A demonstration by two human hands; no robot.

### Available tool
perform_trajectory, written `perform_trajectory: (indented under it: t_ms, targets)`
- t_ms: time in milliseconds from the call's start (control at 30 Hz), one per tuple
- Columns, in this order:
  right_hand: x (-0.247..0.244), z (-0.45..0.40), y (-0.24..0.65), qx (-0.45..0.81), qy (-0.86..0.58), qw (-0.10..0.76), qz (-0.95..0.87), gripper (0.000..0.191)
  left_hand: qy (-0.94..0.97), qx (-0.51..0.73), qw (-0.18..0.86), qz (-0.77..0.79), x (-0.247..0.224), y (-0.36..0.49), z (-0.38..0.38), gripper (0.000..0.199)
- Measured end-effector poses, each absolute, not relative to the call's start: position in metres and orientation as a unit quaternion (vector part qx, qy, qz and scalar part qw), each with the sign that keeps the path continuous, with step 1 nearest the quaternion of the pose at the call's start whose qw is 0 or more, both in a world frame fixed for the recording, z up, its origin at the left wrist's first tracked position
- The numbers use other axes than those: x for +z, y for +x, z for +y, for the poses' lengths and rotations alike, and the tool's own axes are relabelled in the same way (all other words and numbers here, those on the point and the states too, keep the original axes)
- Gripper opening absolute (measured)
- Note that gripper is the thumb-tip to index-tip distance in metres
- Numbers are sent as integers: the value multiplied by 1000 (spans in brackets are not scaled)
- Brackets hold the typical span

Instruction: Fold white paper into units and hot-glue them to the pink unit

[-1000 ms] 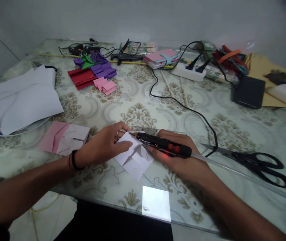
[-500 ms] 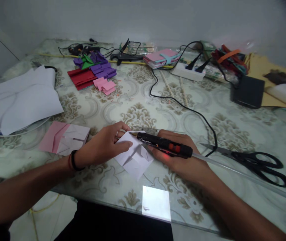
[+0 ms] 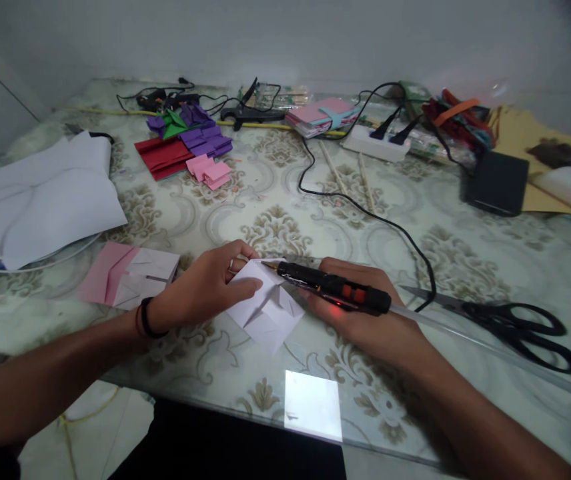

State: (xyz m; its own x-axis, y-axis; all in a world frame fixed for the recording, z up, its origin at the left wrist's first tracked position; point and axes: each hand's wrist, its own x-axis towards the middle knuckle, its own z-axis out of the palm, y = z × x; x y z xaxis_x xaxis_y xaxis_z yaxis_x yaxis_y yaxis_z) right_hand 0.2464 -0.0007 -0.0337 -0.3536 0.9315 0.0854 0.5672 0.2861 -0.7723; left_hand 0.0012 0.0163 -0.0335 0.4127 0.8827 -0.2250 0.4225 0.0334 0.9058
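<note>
A piece of folded white paper is pinched between the thumb and fingers of my left hand. Wrapped around a black hot glue gun is my right hand, its fingers partly hidden by the tool. The gun's brass nozzle lies at the paper's upper edge, close to my left fingers; whether it touches cannot be seen. A clear glue stick sticks out of the gun's rear, and a red light glows on its side. Left of my left hand lies a pink and white folded paper.
Black-handled scissors lie to the right, near the gun's black cord. White sheets are at the left. Folded coloured papers, a power strip and a black box stand farther back.
The glue gun and my right hand have shifted slightly right, its nozzle moving along the paper's upper edge. My left hand keeps its hold on the paper, shifting very slightly.
</note>
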Motion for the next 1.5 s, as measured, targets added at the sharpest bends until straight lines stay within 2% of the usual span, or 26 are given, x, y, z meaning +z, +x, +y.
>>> perform_trajectory:
  t_ms: [600, 1500]
  targets:
    - [-28, 1, 255, 325, -516, 292, -737, 42, 647, 230, 536, 491, -33, -3, 19, 26]
    - [-25, 4, 256, 315, -552, 300, -711, 36, 610, 269, 556, 498, -29, -4, 23, 31]
